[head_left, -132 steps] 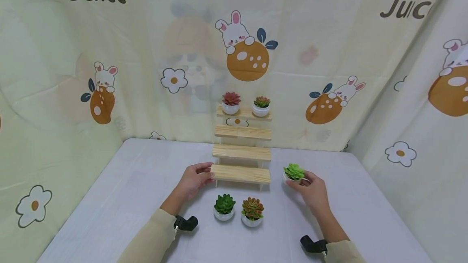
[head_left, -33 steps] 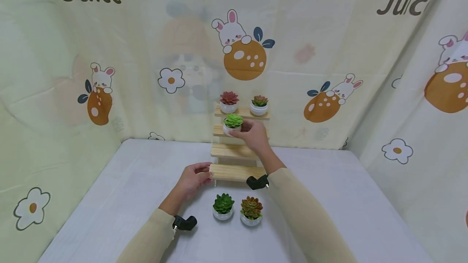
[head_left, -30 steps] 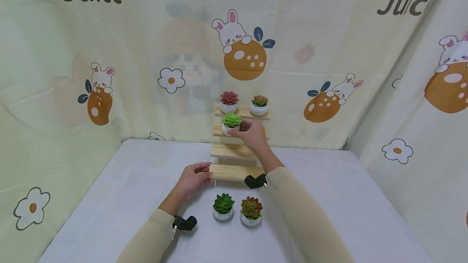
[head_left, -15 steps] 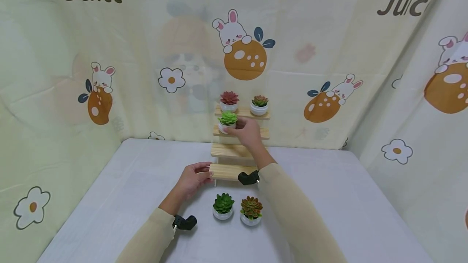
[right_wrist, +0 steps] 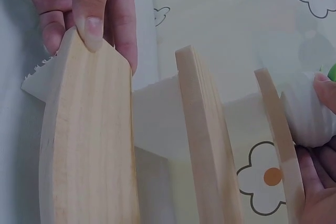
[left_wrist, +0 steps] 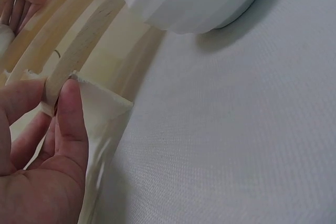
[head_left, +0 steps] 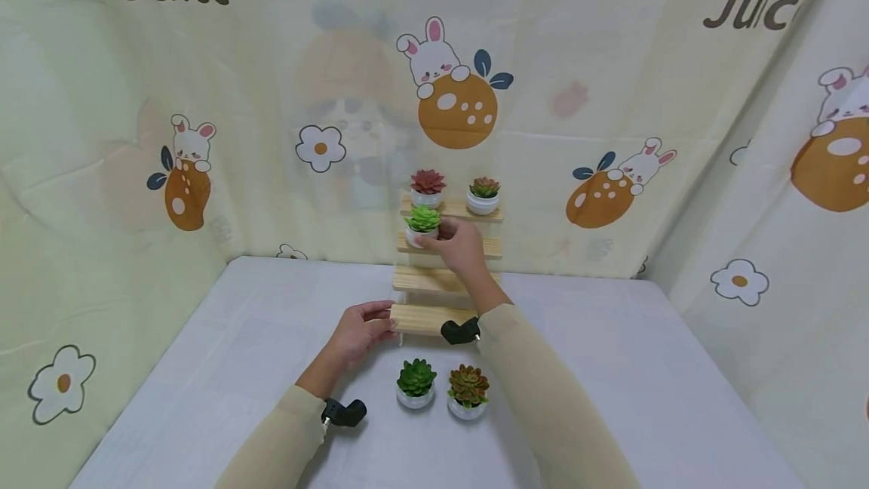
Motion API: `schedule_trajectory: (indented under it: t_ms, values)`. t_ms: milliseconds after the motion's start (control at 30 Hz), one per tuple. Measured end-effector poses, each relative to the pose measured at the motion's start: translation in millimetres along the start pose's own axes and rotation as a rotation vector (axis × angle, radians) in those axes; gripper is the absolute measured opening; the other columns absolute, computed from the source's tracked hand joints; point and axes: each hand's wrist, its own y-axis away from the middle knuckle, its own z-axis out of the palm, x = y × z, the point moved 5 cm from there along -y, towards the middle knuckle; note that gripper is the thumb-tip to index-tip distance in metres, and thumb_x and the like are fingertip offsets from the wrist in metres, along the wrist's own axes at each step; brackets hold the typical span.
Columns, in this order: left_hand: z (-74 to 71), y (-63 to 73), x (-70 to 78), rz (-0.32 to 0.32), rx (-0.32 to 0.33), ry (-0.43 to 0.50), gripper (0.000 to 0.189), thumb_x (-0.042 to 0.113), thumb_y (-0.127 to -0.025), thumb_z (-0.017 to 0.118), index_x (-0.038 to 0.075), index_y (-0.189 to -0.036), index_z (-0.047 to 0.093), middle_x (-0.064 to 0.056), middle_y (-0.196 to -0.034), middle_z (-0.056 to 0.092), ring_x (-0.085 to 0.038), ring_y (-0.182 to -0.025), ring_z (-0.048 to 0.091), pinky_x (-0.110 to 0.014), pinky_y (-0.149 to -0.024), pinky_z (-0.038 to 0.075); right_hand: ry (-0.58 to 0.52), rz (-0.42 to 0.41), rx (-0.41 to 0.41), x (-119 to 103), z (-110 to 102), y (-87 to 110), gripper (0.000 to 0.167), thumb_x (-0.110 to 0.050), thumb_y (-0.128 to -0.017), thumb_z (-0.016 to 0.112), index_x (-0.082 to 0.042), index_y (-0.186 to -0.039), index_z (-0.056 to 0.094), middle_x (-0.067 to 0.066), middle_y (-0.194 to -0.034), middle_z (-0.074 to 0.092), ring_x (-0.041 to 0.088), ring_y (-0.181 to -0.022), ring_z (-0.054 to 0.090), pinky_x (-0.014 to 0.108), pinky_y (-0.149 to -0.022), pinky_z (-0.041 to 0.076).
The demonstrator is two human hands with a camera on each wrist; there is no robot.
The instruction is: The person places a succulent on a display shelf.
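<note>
My right hand (head_left: 462,246) holds the white pot of a bright green succulent (head_left: 424,220) at the left end of the second shelf from the top. In the right wrist view that white pot (right_wrist: 307,111) sits right at the shelf edge, fingers and thumb around it. My left hand (head_left: 360,334) pinches the left end of the lowest board of the tiered wooden shelf (head_left: 434,318); the left wrist view shows thumb and fingers (left_wrist: 71,124) on the board's end. A red succulent (head_left: 428,187) and a green-red succulent (head_left: 483,195) stand on the top shelf.
Before the shelf, a dark green succulent (head_left: 416,382) and an orange-green succulent (head_left: 468,391) stand in white pots on the white-covered table (head_left: 224,368). A printed curtain (head_left: 271,81) hangs close behind the shelf.
My right hand has carried the bright green succulent from right of the shelf up to the second shelf, then slightly left to its end. My left hand has stayed on the lowest board.
</note>
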Motion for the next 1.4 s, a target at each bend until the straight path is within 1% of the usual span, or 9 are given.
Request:
schedule_trajectory:
  t_ms: [300,400,533,667,867,967,1133,1233,1400]
  values:
    - [-1.1,-2.8,-2.7,-0.007,0.001,0.002,0.044,-0.007,-0.093,0.066,-0.007,-0.136,0.059,-0.02,-0.117,0.063,-0.019,-0.09,0.069,-0.03,-0.08,0.066,-0.025,-0.025,-0.015,0,-1,3.7,0.047,-0.025,-0.084,0.086,-0.006,-0.124,0.072,0.012,-0.122,0.074,0.024,-0.113,0.071,0.038,-0.096,0.062]
    - [-0.9,-3.0,-3.1,-0.004,-0.001,0.011,0.044,-0.008,-0.093,0.065,-0.008,-0.136,0.059,-0.02,-0.116,0.063,-0.019,-0.09,0.069,-0.029,-0.079,0.066,-0.058,-0.025,-0.021,0,-3,8.5,0.049,-0.023,-0.085,0.085,-0.004,-0.128,0.07,0.014,-0.127,0.072,0.026,-0.116,0.07,0.038,-0.1,0.061]
    - [-0.6,-1.8,-2.9,-0.005,0.001,0.017,0.043,-0.009,-0.092,0.065,-0.009,-0.135,0.059,-0.019,-0.114,0.061,-0.02,-0.09,0.068,-0.029,-0.077,0.066,-0.103,-0.005,-0.014,1,-9,19.1,0.055,-0.022,-0.085,0.085,-0.005,-0.134,0.066,0.014,-0.135,0.068,0.028,-0.122,0.068,0.038,-0.104,0.058]
    - [-0.6,-1.3,-2.7,-0.016,0.006,0.017,0.043,-0.009,-0.092,0.066,-0.007,-0.135,0.061,-0.018,-0.114,0.061,-0.02,-0.09,0.067,-0.03,-0.078,0.066,-0.094,0.005,-0.004,7,-18,30.2,0.062,-0.025,-0.086,0.084,-0.005,-0.14,0.062,0.013,-0.14,0.065,0.028,-0.126,0.065,0.039,-0.107,0.056]
    - [-1.1,-1.1,-2.8,-0.018,0.014,0.01,0.043,-0.009,-0.092,0.066,-0.006,-0.135,0.061,-0.018,-0.114,0.062,-0.02,-0.091,0.067,-0.029,-0.078,0.066,-0.11,-0.034,0.001,13,-31,49.4,0.057,-0.023,-0.088,0.082,-0.002,-0.137,0.063,0.016,-0.138,0.065,0.032,-0.127,0.064,0.04,-0.106,0.057]
    - [-1.1,-1.4,-3.3,-0.015,0.014,0.02,0.044,-0.009,-0.092,0.065,-0.006,-0.135,0.061,-0.017,-0.113,0.063,-0.02,-0.09,0.068,-0.029,-0.078,0.066,-0.119,-0.039,0.013,24,-38,59.7,0.054,-0.025,-0.088,0.082,-0.004,-0.135,0.065,0.017,-0.137,0.066,0.032,-0.127,0.064,0.036,-0.103,0.058]
    - [-1.3,-2.2,-4.9,-0.014,0.018,0.012,0.043,-0.009,-0.092,0.066,-0.006,-0.135,0.061,-0.017,-0.114,0.063,-0.02,-0.091,0.068,-0.029,-0.079,0.066,-0.14,-0.015,0.046,47,-50,82.5,0.05,-0.029,-0.086,0.084,-0.009,-0.129,0.069,0.014,-0.132,0.069,0.03,-0.122,0.067,0.023,-0.093,0.061]
    - [-1.2,-2.1,-5.5,-0.02,0.024,0.002,0.042,-0.008,-0.092,0.066,-0.005,-0.134,0.062,-0.017,-0.113,0.061,-0.02,-0.091,0.067,-0.029,-0.079,0.066,-0.159,-0.007,0.059,57,-57,96.3,0.051,-0.028,-0.085,0.085,-0.006,-0.128,0.069,0.015,-0.132,0.069,0.03,-0.122,0.067,0.017,-0.09,0.06]
    - [-1.3,-3.0,-4.9,-0.014,0.026,0.001,0.042,-0.009,-0.092,0.065,-0.006,-0.135,0.061,-0.018,-0.114,0.062,-0.02,-0.089,0.068,-0.029,-0.078,0.066,-0.165,0.015,0.044,67,-66,118.3,0.054,-0.028,-0.085,0.085,-0.003,-0.13,0.068,0.017,-0.133,0.068,0.032,-0.123,0.066,0.015,-0.089,0.059]
